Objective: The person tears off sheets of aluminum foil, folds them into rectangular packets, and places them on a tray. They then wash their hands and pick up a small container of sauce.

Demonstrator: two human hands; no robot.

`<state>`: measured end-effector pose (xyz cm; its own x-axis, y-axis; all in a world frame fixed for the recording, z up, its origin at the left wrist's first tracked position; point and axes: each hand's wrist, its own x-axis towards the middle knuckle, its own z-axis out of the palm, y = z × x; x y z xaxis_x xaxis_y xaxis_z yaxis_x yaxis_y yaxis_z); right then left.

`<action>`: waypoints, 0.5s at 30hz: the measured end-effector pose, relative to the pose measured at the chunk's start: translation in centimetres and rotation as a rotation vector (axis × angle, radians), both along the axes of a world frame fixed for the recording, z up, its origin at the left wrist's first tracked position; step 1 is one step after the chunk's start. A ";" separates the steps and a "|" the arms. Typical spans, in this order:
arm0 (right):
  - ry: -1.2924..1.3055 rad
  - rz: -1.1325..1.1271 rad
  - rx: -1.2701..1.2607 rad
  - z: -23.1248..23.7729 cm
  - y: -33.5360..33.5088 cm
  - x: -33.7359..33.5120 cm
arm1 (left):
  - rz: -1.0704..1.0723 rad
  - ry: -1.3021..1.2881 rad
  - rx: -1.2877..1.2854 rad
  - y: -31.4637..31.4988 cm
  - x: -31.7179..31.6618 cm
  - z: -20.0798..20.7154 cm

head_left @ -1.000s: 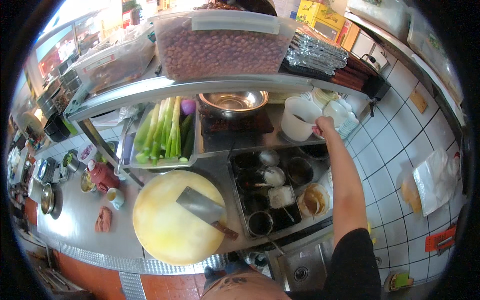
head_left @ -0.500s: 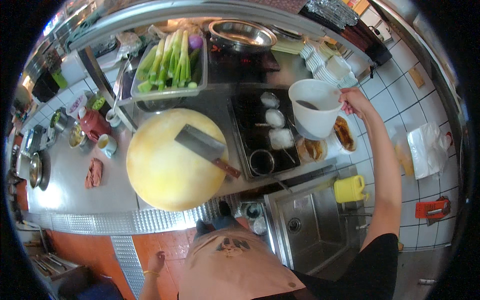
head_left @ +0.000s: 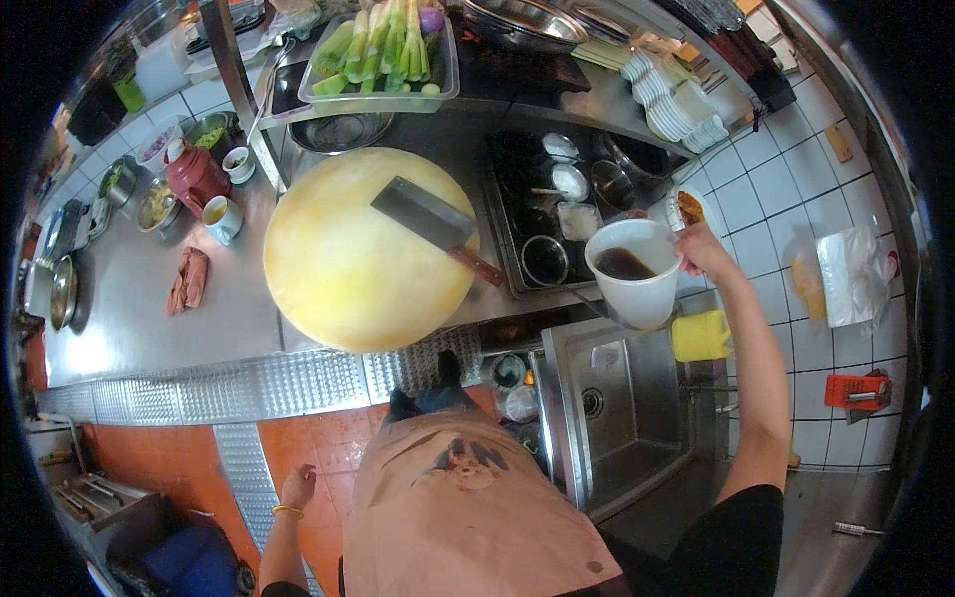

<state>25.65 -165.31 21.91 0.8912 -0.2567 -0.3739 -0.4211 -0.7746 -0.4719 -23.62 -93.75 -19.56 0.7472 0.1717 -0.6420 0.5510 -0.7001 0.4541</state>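
My right hand [head_left: 703, 251] is closed on the handle of a white plastic jug [head_left: 637, 297], which holds some dark brown liquid [head_left: 623, 264]. The jug hangs over the near right end of a black tray [head_left: 509, 204] of seasonings, beside the sink. Low at my left side hangs my left hand [head_left: 298, 486], empty, its fingers loosely apart, with a yellow band at the wrist. A cleaver [head_left: 428, 215] with a wooden handle lies across the big round yellowish chopping board [head_left: 348, 289] on the steel counter.
On the shelf stands a clear tub [head_left: 383, 102] of green stalks, with a metal pan [head_left: 522, 28] and stacked white bowls [head_left: 671, 99] farther right. A steel sink [head_left: 637, 428] and a yellow container [head_left: 701, 336] are at right. A red flask [head_left: 197, 177], mug [head_left: 221, 221] and cloth [head_left: 189, 281] sit left.
My right hand has brought the jug nearer to me, from over the seasonings toward the sink. My left hand has risen slightly. The whole view has shifted.
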 end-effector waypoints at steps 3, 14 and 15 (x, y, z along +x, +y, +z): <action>0.017 0.037 -0.089 -1.2 0.0 -0.2 | 0.007 0.048 0.008 0.4 -1.2 -0.5; -0.027 0.151 -0.314 -3.9 1.3 1.7 | 0.028 0.016 -0.015 -0.3 -3.4 -0.2; -0.042 0.227 -0.347 -3.9 1.5 1.8 | 0.028 0.016 -0.008 -0.4 -3.4 0.0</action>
<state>27.43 -163.82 18.02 0.9525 -0.1560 -0.2616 -0.2068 -0.9618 -0.1794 -27.07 -94.18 -19.56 0.7319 0.1873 -0.6552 0.5776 -0.6807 0.4506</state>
